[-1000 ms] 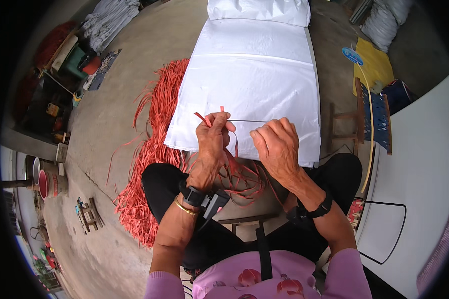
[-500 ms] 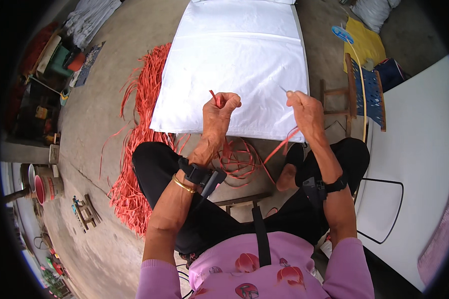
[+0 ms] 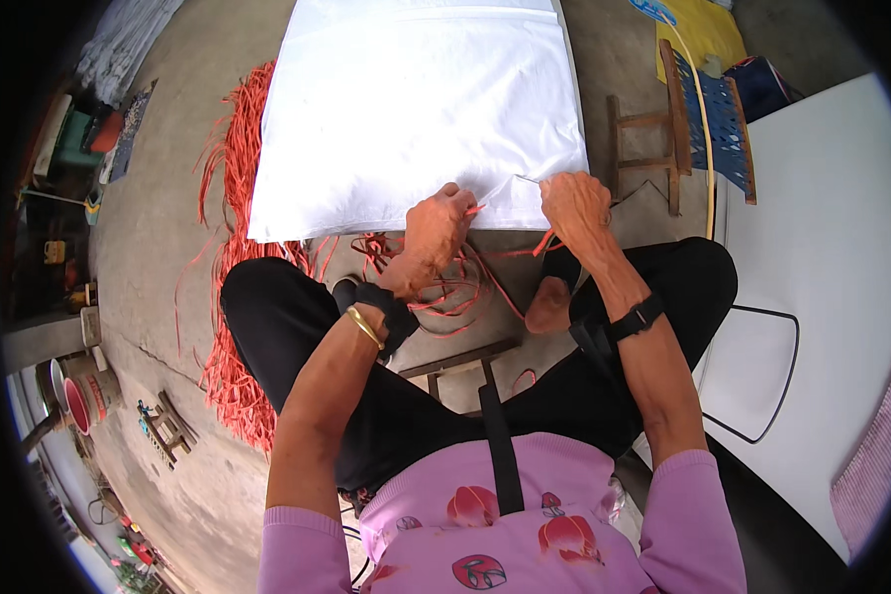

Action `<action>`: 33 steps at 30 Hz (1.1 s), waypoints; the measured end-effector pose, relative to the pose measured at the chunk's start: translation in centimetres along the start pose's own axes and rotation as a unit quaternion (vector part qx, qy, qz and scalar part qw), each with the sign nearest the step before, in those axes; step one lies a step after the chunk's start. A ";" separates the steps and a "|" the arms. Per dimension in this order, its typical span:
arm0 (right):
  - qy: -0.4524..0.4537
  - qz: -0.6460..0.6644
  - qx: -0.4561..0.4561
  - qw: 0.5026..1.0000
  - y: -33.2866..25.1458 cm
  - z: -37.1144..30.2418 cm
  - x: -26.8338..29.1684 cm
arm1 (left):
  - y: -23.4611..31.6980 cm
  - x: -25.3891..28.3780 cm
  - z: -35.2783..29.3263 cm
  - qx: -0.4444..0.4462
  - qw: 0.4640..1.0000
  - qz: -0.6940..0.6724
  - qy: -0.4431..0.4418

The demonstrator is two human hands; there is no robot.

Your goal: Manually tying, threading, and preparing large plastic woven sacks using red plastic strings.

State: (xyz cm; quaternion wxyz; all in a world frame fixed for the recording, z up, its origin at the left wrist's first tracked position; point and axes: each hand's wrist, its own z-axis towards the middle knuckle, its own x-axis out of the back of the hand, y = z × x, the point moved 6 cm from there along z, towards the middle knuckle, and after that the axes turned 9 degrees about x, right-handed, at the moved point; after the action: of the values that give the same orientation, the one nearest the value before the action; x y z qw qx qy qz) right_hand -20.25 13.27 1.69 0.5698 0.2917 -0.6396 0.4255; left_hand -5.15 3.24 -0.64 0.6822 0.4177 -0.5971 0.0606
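Observation:
A stack of white woven sacks [image 3: 416,109] lies in front of me, its near edge by my knees. My left hand [image 3: 438,236] is closed at that edge, and a piece of red plastic strip [image 3: 474,210] pokes out from its fingers. To its right, my right hand [image 3: 575,206] is closed on a thin metal needle [image 3: 528,179], whose tip points left over the white cloth. A red strip [image 3: 545,242] hangs below the right hand. Loose red strips [image 3: 455,297] lie curled on the floor between my legs. My fingers partly hide what they grip.
A long heap of red strips [image 3: 238,346] runs along the left of the sacks. On the right stand a wooden folding chair with blue webbing [image 3: 720,129] and a large white panel [image 3: 812,198]. Buckets [image 3: 77,404] and a small wooden stool [image 3: 168,431] are at the far left.
Both hands have come down toward the near edge of the sacks, the right one also moving left, nearer the other. The whole view has shifted slightly.

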 end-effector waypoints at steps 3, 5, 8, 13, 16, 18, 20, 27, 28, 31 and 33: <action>-0.011 -0.020 -0.022 0.999 0.4 -0.1 0.4 | 0.0 -0.1 0.8 -0.014 1.000 0.009 0.008; 0.023 0.006 -0.030 0.999 0.5 0.0 1.7 | 0.4 1.5 1.1 0.007 0.999 -0.040 0.037; 0.073 0.057 0.021 0.996 -1.5 -0.4 4.5 | 1.3 3.4 1.2 -0.002 0.996 -0.060 0.062; 0.092 -0.039 0.010 0.995 -0.9 0.7 3.9 | 2.8 5.9 0.5 -0.042 0.992 -0.058 0.108; 0.142 -0.051 -0.028 0.988 0.6 0.6 6.8 | 3.5 8.7 -0.1 -0.079 0.981 -0.034 0.175; 0.177 -0.030 0.001 0.984 -0.8 0.0 8.8 | 5.8 9.1 0.1 -0.099 0.978 0.027 0.181; 0.179 -0.026 0.027 0.983 -2.2 -0.2 9.3 | 8.5 8.7 0.3 -0.146 0.966 0.110 0.182; 0.224 0.161 -0.010 0.961 -1.3 -0.1 10.5 | 6.3 10.1 1.8 -0.034 0.966 -0.086 0.241; 0.223 0.267 -0.006 0.938 -1.3 0.0 10.1 | 5.9 9.8 2.0 0.029 0.972 -0.124 0.198; 0.239 0.357 0.029 0.902 -3.1 0.7 9.0 | 5.9 9.4 1.9 0.072 0.961 -0.177 0.200; 0.235 0.365 0.039 0.900 -4.1 1.0 8.3 | 6.0 9.5 1.8 0.051 0.961 -0.150 0.229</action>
State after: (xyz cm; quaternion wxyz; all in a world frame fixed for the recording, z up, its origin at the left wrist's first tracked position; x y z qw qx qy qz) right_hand -18.70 11.34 10.65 0.4965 -0.0480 -0.5317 0.6844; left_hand -7.37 2.00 10.41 0.7797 0.5114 -0.3519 0.0819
